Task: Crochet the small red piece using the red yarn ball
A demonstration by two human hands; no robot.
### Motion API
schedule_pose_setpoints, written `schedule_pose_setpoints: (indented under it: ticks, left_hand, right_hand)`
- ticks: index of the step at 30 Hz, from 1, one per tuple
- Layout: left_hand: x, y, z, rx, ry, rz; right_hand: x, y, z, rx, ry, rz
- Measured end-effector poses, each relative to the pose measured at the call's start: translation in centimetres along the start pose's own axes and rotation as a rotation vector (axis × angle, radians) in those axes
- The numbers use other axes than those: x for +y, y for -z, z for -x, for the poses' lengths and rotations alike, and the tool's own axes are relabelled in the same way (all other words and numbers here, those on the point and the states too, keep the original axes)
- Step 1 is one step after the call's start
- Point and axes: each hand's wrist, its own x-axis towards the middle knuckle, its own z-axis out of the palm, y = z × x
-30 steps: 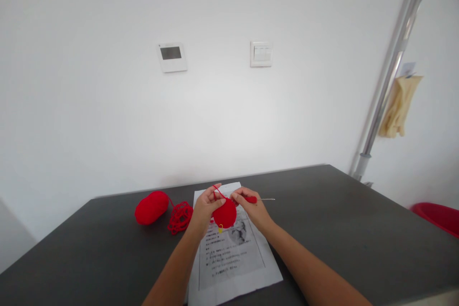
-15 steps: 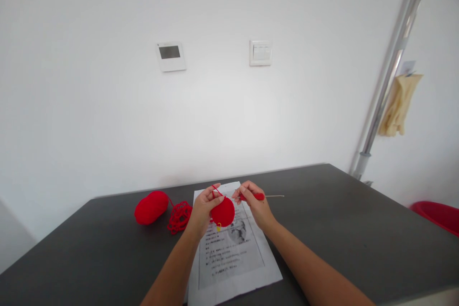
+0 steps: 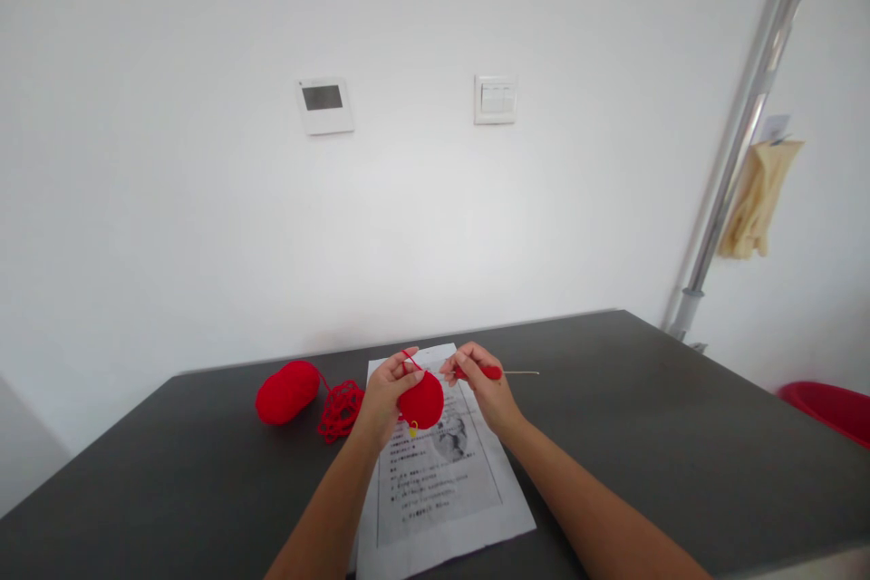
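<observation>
Your left hand (image 3: pixel 386 396) pinches the disc (image 3: pixel 421 404); your right hand (image 3: pixel 490 391) grips the hook (image 3: pixel 490 372) crosswise, its shaft (image 3: pixel 522 372) pointing right.

Brt glow mid wall (image 3: pixel 435 208), corners dimmer; edges stretched; sheet (image 3: pixel 441 480) print blurry.

The dark grey bench (image 3: pixel 652 435) had a flat top. On it lay a red yarn ball (image 3: pixel 287 392), a red tangle (image 3: pixel 341 410) just beside it, and, further right, a printed sheet (image 3: pixel 468 498) bearing 1 dark picture.
</observation>
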Motion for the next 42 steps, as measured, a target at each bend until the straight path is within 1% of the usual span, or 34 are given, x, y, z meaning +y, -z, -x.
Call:
schedule_pose_setpoints:
  ticks: [31,42]
  left_hand:
    - [-0.17,0.27,-0.05,-0.018,0.008,-0.015]
    - [-0.07,0.27,-0.02,-0.030,0.028,0.006]
  right_hand:
    - [0.02,-0.07,0.08,-0.019,-0.030,0.019]
    - [0.05,-0.04,0.07,-0.042,-0.048,-0.021]
